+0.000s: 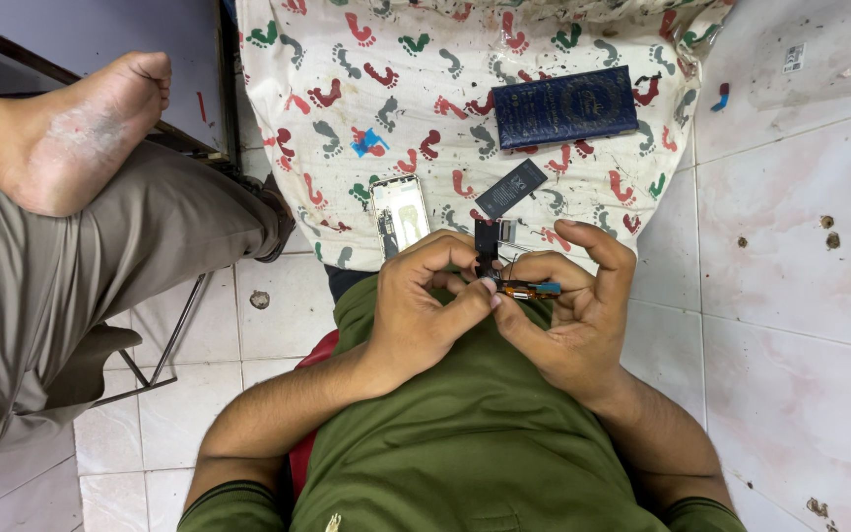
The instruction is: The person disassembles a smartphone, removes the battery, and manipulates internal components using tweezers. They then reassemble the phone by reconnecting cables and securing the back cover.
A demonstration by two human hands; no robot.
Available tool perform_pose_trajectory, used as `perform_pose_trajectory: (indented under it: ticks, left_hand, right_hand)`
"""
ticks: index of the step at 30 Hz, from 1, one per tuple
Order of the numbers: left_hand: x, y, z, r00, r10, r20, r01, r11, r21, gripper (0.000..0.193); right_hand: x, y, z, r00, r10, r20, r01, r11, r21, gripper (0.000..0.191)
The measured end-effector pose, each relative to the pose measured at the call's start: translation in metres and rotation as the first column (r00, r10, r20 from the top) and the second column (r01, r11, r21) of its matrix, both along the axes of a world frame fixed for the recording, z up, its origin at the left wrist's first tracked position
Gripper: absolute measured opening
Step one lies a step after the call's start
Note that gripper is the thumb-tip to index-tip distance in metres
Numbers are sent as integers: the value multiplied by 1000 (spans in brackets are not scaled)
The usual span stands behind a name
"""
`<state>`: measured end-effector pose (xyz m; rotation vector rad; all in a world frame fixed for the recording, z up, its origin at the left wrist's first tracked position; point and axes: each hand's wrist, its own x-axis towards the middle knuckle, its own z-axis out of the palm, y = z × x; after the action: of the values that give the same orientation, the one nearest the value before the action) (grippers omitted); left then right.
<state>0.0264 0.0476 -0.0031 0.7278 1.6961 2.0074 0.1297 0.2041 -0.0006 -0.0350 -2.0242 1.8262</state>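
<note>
Both hands close over lap. Left hand (416,305) pinches small black part (486,246) upright; right hand (568,315) grips orange flex strip (529,290), spare fingers splayed, prob. for clearance. Phone frame (399,212), battery (510,187), blue case (564,106) lie far on footprint cloth (366,79), w/in reach.

**Cloth, tile and small parts**

The printed cloth (465,89) looks soft and matt. The booklet (564,106) has a dark blue, grainy cover. The battery (510,187) is matt black; the phone frame (399,214) shines like metal. The floor tiles (800,286) are glossy, stained. The shirt (465,433) is matt green fabric.
</note>
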Motion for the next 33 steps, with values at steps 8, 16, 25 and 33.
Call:
perform_pose_trajectory:
  ticks: [8, 16, 25, 33]
  left_hand:
    - [0, 4, -4, 991, -42, 131, 36, 998, 46, 10]
    - [-11, 3, -11, 897, -178, 404, 164, 984, 69, 14]
    - [-17, 1, 9, 951, -135, 278, 129, 991, 42, 24]
    - [-32, -20, 42, 426, 52, -903, -165, 986, -20, 32]
  right_hand:
    - [-2, -1, -1, 999, -41, -11, 41, 999, -5, 81]
    - [-5, 3, 0, 999, -19, 46, 23, 997, -79, 81]
    - [-8, 5, 10, 997, -9, 83, 27, 975, -222, 84]
    - [-8, 10, 18, 995, 20, 102, 13, 950, -311, 83]
